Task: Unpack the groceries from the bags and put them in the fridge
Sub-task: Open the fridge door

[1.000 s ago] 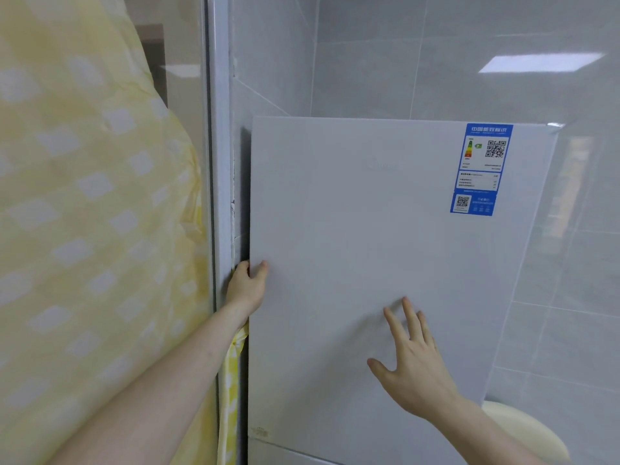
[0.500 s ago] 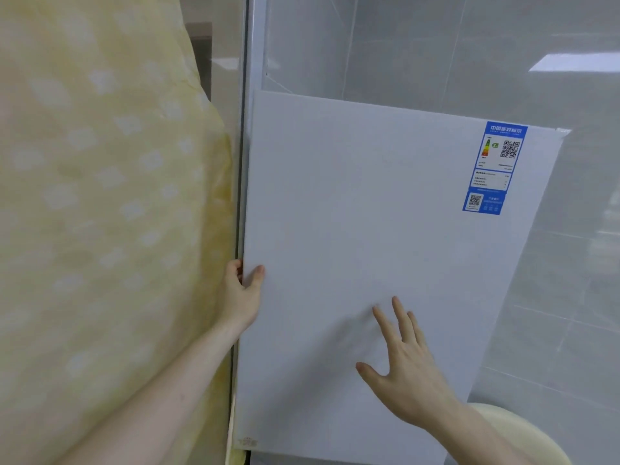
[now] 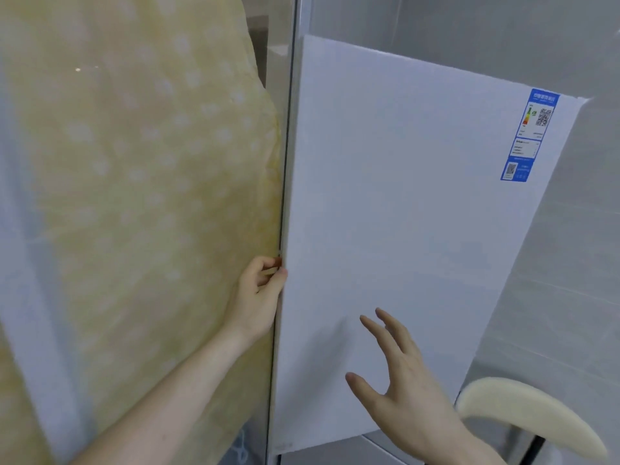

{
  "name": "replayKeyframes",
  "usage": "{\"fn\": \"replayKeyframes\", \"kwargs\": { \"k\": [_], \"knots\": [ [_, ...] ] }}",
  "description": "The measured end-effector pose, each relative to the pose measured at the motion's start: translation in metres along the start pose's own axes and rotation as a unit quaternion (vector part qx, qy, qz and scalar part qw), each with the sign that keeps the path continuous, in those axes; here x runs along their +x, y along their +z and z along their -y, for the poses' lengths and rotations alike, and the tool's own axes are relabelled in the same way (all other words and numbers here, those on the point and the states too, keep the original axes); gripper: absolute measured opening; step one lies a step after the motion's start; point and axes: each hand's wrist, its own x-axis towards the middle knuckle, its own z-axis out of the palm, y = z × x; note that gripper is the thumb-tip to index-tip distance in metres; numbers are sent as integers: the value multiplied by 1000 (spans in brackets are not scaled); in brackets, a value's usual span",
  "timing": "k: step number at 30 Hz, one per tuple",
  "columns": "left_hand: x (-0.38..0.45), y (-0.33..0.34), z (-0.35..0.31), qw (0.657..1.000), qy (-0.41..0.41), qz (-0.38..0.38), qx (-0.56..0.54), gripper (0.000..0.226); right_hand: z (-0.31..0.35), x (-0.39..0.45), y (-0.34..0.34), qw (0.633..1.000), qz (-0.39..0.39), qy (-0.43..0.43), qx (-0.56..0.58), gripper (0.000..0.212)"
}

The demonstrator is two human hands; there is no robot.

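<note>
**Both hands at the white fridge door**

You face grey wall tiles (image 3: 503,31) in a tight corner, with the white fridge door (image 3: 402,229) filling the middle of your view. A blue energy label (image 3: 530,135) sits at the door's 2 o'clock corner. A yellow dotted curtain (image 3: 134,196) hangs at 9 o'clock, pressed close to the door's edge beside a pale frame (image 3: 295,95). At 4 o'clock a cream curved chair back (image 3: 523,414) stands near the door's lower corner.

Your left hand (image 3: 258,297) curls its fingers around the door's 9 o'clock edge. Your right hand (image 3: 402,391) is in front of the door at 6 o'clock, fingers spread; whether it touches the door is unclear.
</note>
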Motion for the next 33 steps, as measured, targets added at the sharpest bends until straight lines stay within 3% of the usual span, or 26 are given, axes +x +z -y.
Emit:
{"fn": "replayKeyframes", "kwargs": {
  "k": [5,11,17,20,22,25,28,33],
  "knots": [
    [-66,-4,-32,998,-5,45,42,22,23,-58,12,991,-42,-39,119,65],
    [-101,-3,-56,989,-19,127,69,26,50,-106,10,971,-172,-62,156,69],
    [-111,-1,-50,974,-28,196,108,24,59,-140,-9,926,-329,-28,181,82],
    [-108,-4,-44,969,-23,218,114,22,75,-156,-19,882,-450,-75,117,55],
    [-106,-8,-41,965,-11,232,118,22,93,-164,-16,863,-484,-120,78,39],
    [-103,-18,-38,961,-2,244,130,20,104,-160,-1,911,-382,-128,90,24],
    [-102,-33,-35,953,8,261,154,20,93,-139,15,973,-219,-22,76,38],
    [-101,-56,-32,940,7,288,185,19,59,-100,34,985,-119,126,-27,48]
  ]
}}
